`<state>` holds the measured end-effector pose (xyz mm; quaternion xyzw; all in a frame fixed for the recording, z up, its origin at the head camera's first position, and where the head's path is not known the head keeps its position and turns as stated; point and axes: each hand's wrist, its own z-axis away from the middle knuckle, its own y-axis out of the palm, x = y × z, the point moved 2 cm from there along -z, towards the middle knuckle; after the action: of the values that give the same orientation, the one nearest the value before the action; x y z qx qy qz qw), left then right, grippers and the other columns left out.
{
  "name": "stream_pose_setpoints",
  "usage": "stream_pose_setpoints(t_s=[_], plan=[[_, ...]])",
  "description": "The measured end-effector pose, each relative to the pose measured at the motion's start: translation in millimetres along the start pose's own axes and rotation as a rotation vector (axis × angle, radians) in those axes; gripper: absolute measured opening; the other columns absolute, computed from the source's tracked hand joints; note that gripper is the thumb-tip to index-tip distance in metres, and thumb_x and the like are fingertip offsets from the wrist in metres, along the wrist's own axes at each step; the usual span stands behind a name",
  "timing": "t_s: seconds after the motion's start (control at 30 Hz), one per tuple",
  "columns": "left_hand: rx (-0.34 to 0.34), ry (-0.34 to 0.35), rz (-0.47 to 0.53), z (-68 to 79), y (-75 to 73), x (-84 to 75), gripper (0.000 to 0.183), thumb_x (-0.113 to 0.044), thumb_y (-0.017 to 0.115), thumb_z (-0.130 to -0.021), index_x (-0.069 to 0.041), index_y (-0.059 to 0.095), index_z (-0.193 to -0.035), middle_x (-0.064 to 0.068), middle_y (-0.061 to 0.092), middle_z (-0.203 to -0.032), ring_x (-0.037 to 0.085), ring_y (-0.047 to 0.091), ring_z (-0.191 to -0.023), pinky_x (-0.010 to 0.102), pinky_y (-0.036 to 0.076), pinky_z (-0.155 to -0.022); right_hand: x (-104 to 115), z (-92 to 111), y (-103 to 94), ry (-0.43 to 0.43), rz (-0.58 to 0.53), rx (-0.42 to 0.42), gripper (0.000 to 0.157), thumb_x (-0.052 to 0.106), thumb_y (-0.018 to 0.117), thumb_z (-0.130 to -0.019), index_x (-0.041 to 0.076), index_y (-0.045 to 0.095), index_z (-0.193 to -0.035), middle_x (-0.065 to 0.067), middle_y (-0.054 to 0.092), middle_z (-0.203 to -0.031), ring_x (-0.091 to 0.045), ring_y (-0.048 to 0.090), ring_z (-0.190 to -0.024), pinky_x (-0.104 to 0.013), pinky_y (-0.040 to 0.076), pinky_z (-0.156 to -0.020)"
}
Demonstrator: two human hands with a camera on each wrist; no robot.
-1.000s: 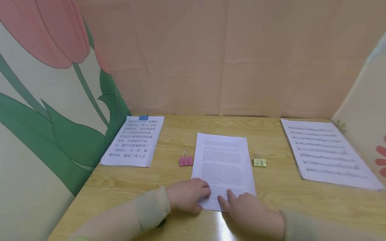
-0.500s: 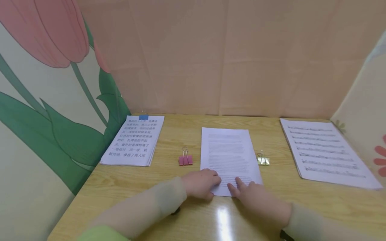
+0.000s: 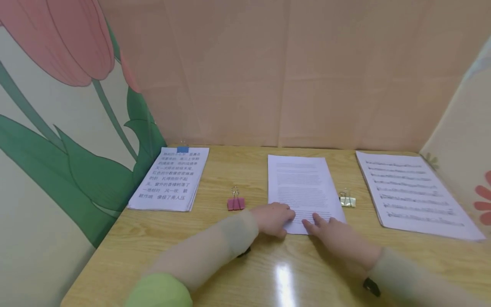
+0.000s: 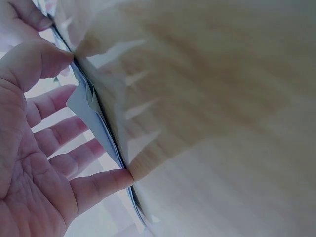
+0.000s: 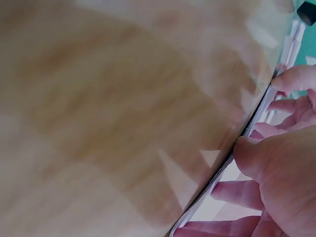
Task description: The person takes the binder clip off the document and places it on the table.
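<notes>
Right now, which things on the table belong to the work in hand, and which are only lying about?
In the work:
printed sheets in the middle
left hand and right hand, both touching these sheets

Apparently only lying about:
pink binder clip
pale green binder clip
page stack at left with blue clip
sheet music at right

Along the table (image 3: 326,279), left to right, lie clipped papers (image 3: 165,183), one clip (image 3: 235,204), middle papers (image 3: 299,183), another clip (image 3: 348,202) and music sheets (image 3: 414,192).
</notes>
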<state>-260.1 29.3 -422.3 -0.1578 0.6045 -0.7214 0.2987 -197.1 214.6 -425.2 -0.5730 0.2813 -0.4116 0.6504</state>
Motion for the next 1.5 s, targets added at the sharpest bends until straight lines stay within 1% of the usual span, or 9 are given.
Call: stream_pose_setpoints(t_s=[0.23, 0.43, 0.6, 0.77, 0.97, 1.1, 1.23, 1.43, 1.5], plan=[[-0.008, -0.009, -0.007, -18.1, -7.5, 1.0, 0.035, -0.03, 0.073, -0.081, -0.019, 0.059, -0.111, -0.004, 0.058, -0.106, 0.011, 0.056, -0.092, 0.024, 0.048, -0.081, -17.1, -2.7, -5.1, 0.003, -0.027, -0.027, 0.056, -0.007, 0.05, -0.089, 0.013, 0.049, -0.141, -0.03, 0.042, -0.141, -0.062, 0.047, -0.11, -0.069, 0.043, -0.084], [0.02, -0.048, 0.039, -33.5, -10.9, 4.3, 0.035, -0.029, 0.072, -0.083, -0.02, 0.057, -0.114, -0.006, 0.056, -0.11, 0.01, 0.055, -0.098, 0.024, 0.045, -0.085, -33.6, -8.2, -5.8, 0.04, -0.097, 0.008, 0.046, 0.009, 0.044, -0.099, 0.016, 0.045, -0.144, -0.027, 0.037, -0.146, -0.061, 0.04, -0.118, -0.071, 0.035, -0.092], [0.017, -0.064, 0.045, -44.7, -11.1, 6.3, 0.038, -0.029, 0.072, -0.082, -0.021, 0.057, -0.116, -0.006, 0.056, -0.112, 0.01, 0.055, -0.099, 0.024, 0.045, -0.086, -41.5, -9.8, -10.0, 0.003, -0.022, -0.024, 0.045, 0.007, 0.045, -0.099, 0.013, 0.047, -0.143, -0.029, 0.041, -0.142, -0.059, 0.048, -0.111, -0.068, 0.041, -0.089], [0.02, -0.078, 0.049, -52.9, -10.3, 6.9, 0.036, -0.03, 0.072, -0.083, -0.022, 0.056, -0.115, -0.007, 0.058, -0.112, 0.009, 0.054, -0.099, 0.023, 0.044, -0.086, -47.3, -8.7, -12.9, -0.003, 0.0, -0.037, 0.044, 0.009, 0.046, -0.099, 0.014, 0.047, -0.143, -0.027, 0.041, -0.143, -0.057, 0.05, -0.112, -0.067, 0.041, -0.089], [0.017, -0.102, 0.052, -55.8, -14.2, 5.9, 0.034, -0.03, 0.071, -0.084, -0.023, 0.056, -0.114, -0.008, 0.061, -0.106, 0.01, 0.056, -0.094, 0.025, 0.046, -0.081, -50.4, -8.3, -15.8, -0.001, -0.034, -0.04, 0.044, 0.012, 0.047, -0.1, 0.015, 0.046, -0.144, -0.027, 0.038, -0.145, -0.055, 0.048, -0.115, -0.067, 0.039, -0.092], [0.025, -0.117, 0.056, -56.6, -16.7, 4.4, 0.036, -0.031, 0.071, -0.084, -0.024, 0.056, -0.116, -0.007, 0.062, -0.108, 0.01, 0.057, -0.098, 0.025, 0.046, -0.083, -51.7, -7.6, -17.1, 0.012, -0.044, -0.035, 0.044, 0.014, 0.047, -0.101, 0.017, 0.045, -0.145, -0.026, 0.038, -0.145, -0.055, 0.047, -0.117, -0.066, 0.039, -0.093], [0.029, -0.131, 0.069, -58.5, -15.8, 4.5, 0.037, -0.032, 0.071, -0.085, -0.026, 0.056, -0.118, -0.008, 0.062, -0.112, 0.01, 0.057, -0.101, 0.025, 0.045, -0.085, -52.3, -8.6, -17.5, 0.019, -0.056, -0.023, 0.043, 0.018, 0.045, -0.102, 0.016, 0.045, -0.145, -0.027, 0.039, -0.145, -0.056, 0.046, -0.117, -0.067, 0.038, -0.092], [0.04, -0.17, 0.113, -59.2, -10.1, 7.2, 0.04, -0.032, 0.069, -0.087, -0.029, 0.055, -0.124, -0.01, 0.06, -0.122, 0.009, 0.055, -0.11, 0.027, 0.045, -0.092, -53.5, -13.7, -16.9, 0.074, -0.12, -0.007, 0.045, 0.037, 0.038, -0.104, 0.016, 0.047, -0.143, -0.025, 0.04, -0.145, -0.055, 0.044, -0.12, -0.068, 0.036, -0.094], [0.034, -0.175, 0.111, -55.9, -10.2, 6.6, 0.042, -0.031, 0.068, -0.087, -0.028, 0.055, -0.128, -0.009, 0.059, -0.126, 0.01, 0.055, -0.114, 0.028, 0.044, -0.094, -53.8, -14.4, -16.4, 0.067, -0.112, -0.008, 0.044, 0.035, 0.039, -0.104, 0.015, 0.048, -0.143, -0.026, 0.04, -0.144, -0.054, 0.046, -0.119, -0.067, 0.037, -0.094]])
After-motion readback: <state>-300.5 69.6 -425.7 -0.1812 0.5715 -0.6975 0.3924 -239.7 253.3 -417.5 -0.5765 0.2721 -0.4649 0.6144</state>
